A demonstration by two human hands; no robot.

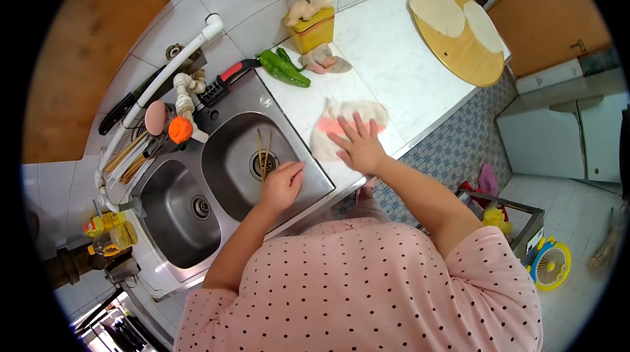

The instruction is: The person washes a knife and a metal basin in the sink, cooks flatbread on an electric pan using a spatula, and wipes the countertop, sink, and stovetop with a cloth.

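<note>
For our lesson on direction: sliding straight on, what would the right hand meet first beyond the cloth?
The right hand would probably meet the crumpled greyish bundle beside the yellow container, though its wide spread and unclear depth leave this uncertain.

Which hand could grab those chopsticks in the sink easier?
Left, probably: the left hand is close beside the chopsticks, while the right hand is farther away, spread flat on the cloth.
</note>
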